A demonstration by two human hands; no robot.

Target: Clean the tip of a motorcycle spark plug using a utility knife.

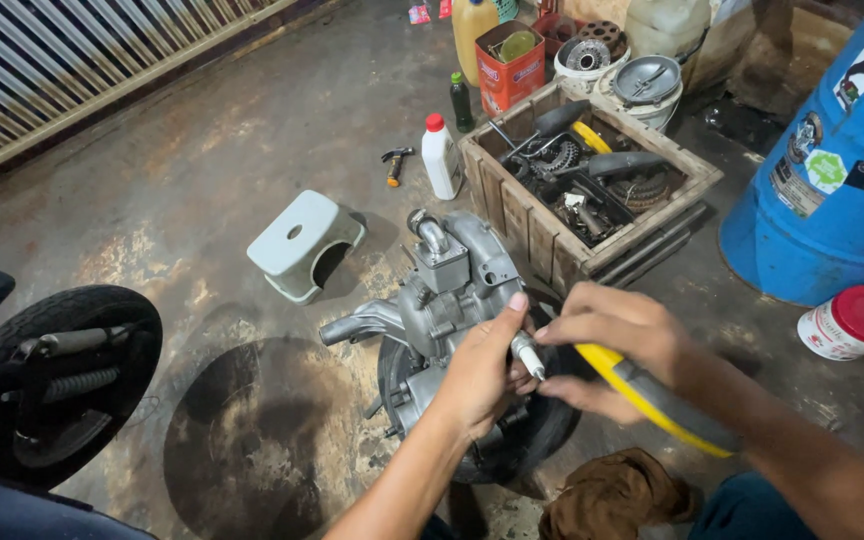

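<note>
Spark plug [527, 354]: being held upright-tilted between both hands, just above the engine [442, 290], white insulator and metal tip showing.
Left hand [482, 375]: fingers are pinching the plug, thumb along its side, steadying it so the other hand can work at its end.
Right hand [612, 335]: fingers are pressing together around the plug's lower end, while a yellow-handled tool [652, 395] is lying tucked in the palm and along the wrist, apparently kept ready.
Engine: resting on the floor [202, 180] with a wheel [527, 440] under it, which is propping it up within reach of the hands.
Rag [617, 495]: brown, lying crumpled on the floor just beside the wheel, near the person's knee.
Crate [592, 265]: wooden, standing near the engine, holding sprockets, chains and handled tools.
Stool [302, 245]: small, grey, sitting on the floor left of the engine.
Bottle [441, 155]: white with red cap, standing beside the crate.
Drum [832, 170]: blue, standing at right, well apart from the hands.
Tyre [52, 380]: second wheel showing at far left.
</note>
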